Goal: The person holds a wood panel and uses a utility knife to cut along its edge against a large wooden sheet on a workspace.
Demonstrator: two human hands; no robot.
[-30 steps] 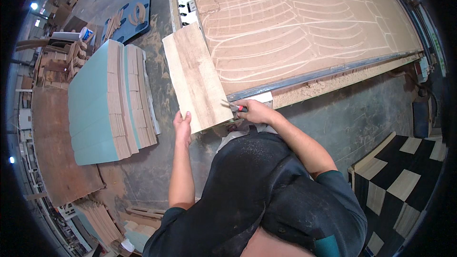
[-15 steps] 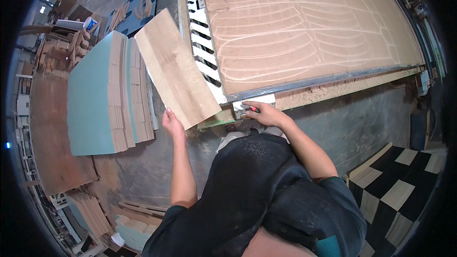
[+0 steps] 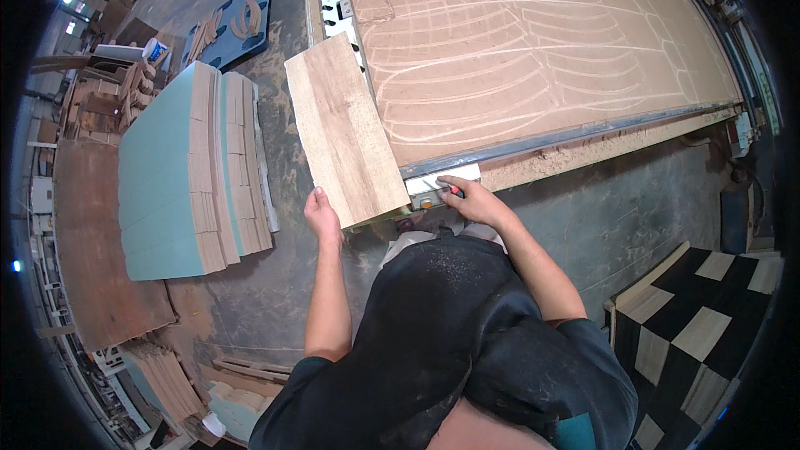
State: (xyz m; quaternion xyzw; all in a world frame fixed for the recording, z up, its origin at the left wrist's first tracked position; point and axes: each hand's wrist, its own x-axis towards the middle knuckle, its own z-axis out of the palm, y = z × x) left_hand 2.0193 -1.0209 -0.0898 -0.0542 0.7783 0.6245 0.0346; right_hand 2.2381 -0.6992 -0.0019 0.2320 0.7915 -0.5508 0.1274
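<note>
Head view, looking down: the left hand (image 3: 321,212) grasps the near left edge of a wood plank (image 3: 343,129), which lies tilted over the corner of a worktop (image 3: 583,146) carrying a large routed board (image 3: 533,42). The right hand (image 3: 471,198) is clenched on a small red-handled tool (image 3: 450,190) at the worktop's near edge. A stack of teal-faced panels (image 3: 187,171) lies on the floor to the left.
</note>
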